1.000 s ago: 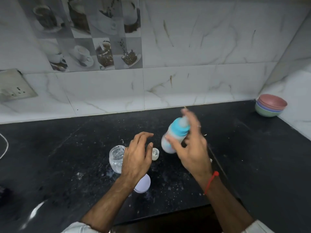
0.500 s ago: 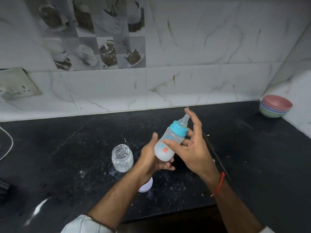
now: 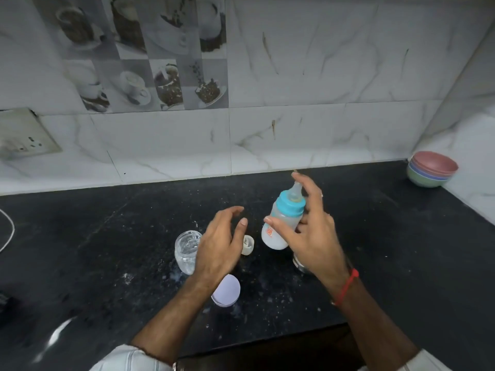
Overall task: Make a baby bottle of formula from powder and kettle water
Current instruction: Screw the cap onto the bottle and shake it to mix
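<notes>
The baby bottle (image 3: pixel 281 223) is off the counter, tilted in the air above the middle of the black countertop (image 3: pixel 107 250), its blue collar (image 3: pixel 290 206) screwed on and the teat pointing up and away. The right hand (image 3: pixel 313 236) holds it, thumb across the front of the milky body and fingers curled round the back, with the index finger reaching up past the teat. The left hand (image 3: pixel 219 245) hovers just beside it, fingers spread and loosely bent, gripping nothing. Below it stand a small glass jar (image 3: pixel 187 250), a little white cap (image 3: pixel 247 245) and a round pale lid (image 3: pixel 225 290) nearer the front edge; spilled powder flecks the counter.

The step in hand looks like shaking to mix. To do it well, the grip should stay firm on the body, a fingertip covering the teat hole, with short wrist flicks until no lumps remain.
</notes>
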Action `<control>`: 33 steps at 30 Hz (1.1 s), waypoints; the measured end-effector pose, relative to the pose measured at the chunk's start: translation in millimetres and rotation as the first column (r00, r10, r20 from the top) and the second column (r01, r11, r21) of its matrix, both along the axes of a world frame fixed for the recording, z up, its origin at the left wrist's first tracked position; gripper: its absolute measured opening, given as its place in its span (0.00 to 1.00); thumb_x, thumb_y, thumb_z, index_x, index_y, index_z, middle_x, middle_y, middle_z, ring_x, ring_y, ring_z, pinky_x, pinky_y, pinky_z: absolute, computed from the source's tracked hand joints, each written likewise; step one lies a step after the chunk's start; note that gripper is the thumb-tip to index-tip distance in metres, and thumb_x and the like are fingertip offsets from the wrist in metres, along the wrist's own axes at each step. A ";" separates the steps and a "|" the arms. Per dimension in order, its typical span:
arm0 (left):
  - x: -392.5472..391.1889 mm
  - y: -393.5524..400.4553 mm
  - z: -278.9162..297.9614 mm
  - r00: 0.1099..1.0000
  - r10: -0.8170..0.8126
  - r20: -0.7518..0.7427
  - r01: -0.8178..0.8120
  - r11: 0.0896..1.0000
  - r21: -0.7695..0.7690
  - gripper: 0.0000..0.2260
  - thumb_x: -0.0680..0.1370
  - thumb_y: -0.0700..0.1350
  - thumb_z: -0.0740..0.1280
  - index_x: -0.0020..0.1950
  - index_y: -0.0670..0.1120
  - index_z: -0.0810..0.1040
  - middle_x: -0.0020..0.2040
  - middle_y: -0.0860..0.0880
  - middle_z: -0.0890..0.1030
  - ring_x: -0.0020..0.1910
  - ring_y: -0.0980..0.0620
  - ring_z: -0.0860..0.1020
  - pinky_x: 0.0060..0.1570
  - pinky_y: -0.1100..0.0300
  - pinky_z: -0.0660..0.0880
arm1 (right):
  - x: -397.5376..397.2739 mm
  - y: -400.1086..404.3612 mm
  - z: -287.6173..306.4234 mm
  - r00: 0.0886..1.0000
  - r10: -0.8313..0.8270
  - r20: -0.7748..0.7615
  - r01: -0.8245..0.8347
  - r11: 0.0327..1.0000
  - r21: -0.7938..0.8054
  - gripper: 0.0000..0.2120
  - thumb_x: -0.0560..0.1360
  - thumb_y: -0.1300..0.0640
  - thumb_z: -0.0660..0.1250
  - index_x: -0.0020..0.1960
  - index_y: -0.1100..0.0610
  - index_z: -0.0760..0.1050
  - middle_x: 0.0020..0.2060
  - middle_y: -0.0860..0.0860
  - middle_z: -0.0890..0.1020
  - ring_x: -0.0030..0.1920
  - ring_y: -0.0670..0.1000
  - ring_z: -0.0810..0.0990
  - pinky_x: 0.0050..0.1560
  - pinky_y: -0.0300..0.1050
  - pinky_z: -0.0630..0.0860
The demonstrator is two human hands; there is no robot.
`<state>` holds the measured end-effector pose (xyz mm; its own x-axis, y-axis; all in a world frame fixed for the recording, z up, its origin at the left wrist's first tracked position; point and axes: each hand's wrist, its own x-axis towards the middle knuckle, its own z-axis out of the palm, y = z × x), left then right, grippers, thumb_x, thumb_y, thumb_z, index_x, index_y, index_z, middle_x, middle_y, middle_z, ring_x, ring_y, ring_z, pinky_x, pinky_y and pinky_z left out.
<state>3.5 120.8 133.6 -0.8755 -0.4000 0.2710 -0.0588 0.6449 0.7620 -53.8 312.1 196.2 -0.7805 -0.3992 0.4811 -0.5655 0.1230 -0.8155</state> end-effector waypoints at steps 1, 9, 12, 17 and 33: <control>-1.0 -3.4 0.8 1.000 0.001 -0.005 -0.001 1.000 -0.030 0.15 0.86 0.53 0.63 0.73 0.53 0.75 0.68 0.55 0.79 0.65 0.52 0.79 0.63 0.45 0.78 | -0.8 0.7 3.2 1.000 -0.010 -0.015 0.009 0.997 -0.076 0.41 0.74 0.50 0.80 0.78 0.37 0.61 0.62 0.40 0.78 0.58 0.53 0.85 0.58 0.56 0.85; 2.8 -5.0 -0.2 1.000 0.004 -0.009 -0.006 0.986 -0.165 0.13 0.86 0.50 0.64 0.70 0.53 0.77 0.67 0.55 0.78 0.62 0.52 0.79 0.59 0.45 0.78 | 1.2 -4.3 -4.4 0.999 -0.048 -0.018 0.048 0.999 -0.016 0.40 0.74 0.51 0.80 0.79 0.39 0.62 0.67 0.45 0.78 0.61 0.51 0.84 0.62 0.55 0.83; 3.4 -3.4 -2.1 1.000 0.012 0.000 -0.012 0.984 -0.177 0.13 0.86 0.49 0.64 0.70 0.53 0.77 0.67 0.56 0.79 0.61 0.51 0.80 0.58 0.46 0.78 | 3.1 -2.0 5.7 0.976 -0.146 -0.159 0.091 0.947 -0.308 0.42 0.74 0.51 0.80 0.81 0.43 0.60 0.68 0.48 0.78 0.61 0.50 0.86 0.56 0.44 0.85; 2.5 -1.8 -3.7 1.000 -0.002 0.004 0.002 0.988 -0.155 0.13 0.86 0.50 0.63 0.69 0.53 0.78 0.66 0.56 0.80 0.62 0.52 0.80 0.60 0.48 0.78 | 3.0 -7.1 -7.9 0.991 -0.130 -0.026 0.126 0.985 -0.119 0.38 0.75 0.53 0.79 0.77 0.39 0.62 0.69 0.47 0.76 0.64 0.53 0.83 0.64 0.56 0.82; -5.7 32.5 21.9 0.885 -0.419 0.202 -0.014 0.410 0.912 0.31 0.87 0.64 0.50 0.59 0.41 0.81 0.36 0.41 0.84 0.22 0.50 0.74 0.27 0.58 0.78 | 0.8 -1.0 0.1 0.975 0.142 0.169 -0.134 0.989 -0.060 0.44 0.73 0.60 0.80 0.74 0.31 0.59 0.58 0.46 0.83 0.53 0.47 0.89 0.55 0.45 0.86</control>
